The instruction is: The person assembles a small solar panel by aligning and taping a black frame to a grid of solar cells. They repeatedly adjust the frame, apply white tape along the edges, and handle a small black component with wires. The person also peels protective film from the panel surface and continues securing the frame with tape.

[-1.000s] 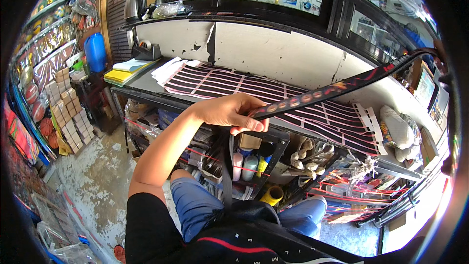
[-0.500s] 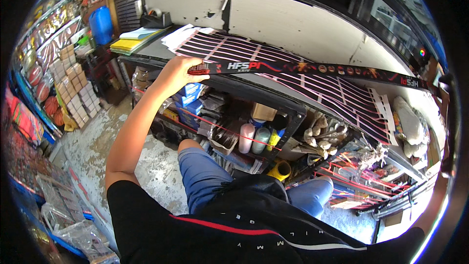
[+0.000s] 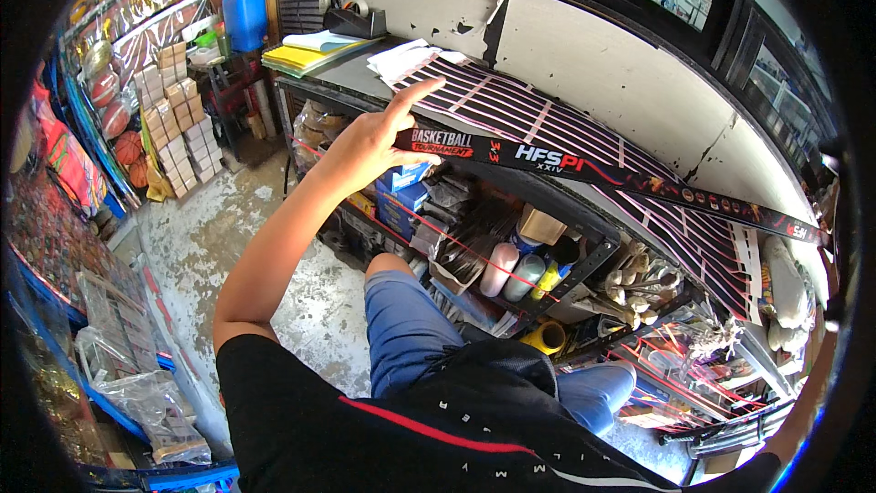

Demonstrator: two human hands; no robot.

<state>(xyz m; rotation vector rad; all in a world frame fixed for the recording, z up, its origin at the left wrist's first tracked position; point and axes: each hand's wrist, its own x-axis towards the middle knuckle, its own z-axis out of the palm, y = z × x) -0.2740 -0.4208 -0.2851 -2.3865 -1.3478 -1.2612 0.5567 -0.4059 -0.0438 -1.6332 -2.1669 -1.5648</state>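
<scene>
A long black printed strap (image 3: 593,167) stretches taut and slanting above the front of the workbench. Its near end sits in my left hand (image 3: 374,148), between the thumb and the curled fingers, while the index finger points out over the bench. Those curled fingers are partly hidden. At the far right, the strap runs to the dark rim of the picture, where my right forearm (image 3: 806,393) comes up; my right hand's fingers are too dark to make out there. Beneath the strap, sheets of black strips with pale pink lines (image 3: 547,119) cover the benchtop.
Yellow and white papers (image 3: 306,53) and a tape dispenser (image 3: 356,20) stand at the bench's far left. Shelves below hold bottles (image 3: 499,269), blue boxes (image 3: 401,210) and a yellow roll (image 3: 546,337). A blue drum (image 3: 245,16) and stacked small boxes (image 3: 173,119) are at left.
My left index finger has straightened away from the strap, and more of the strap's printed end shows. The view has shifted, so the bench and strap appear farther right and lower.
</scene>
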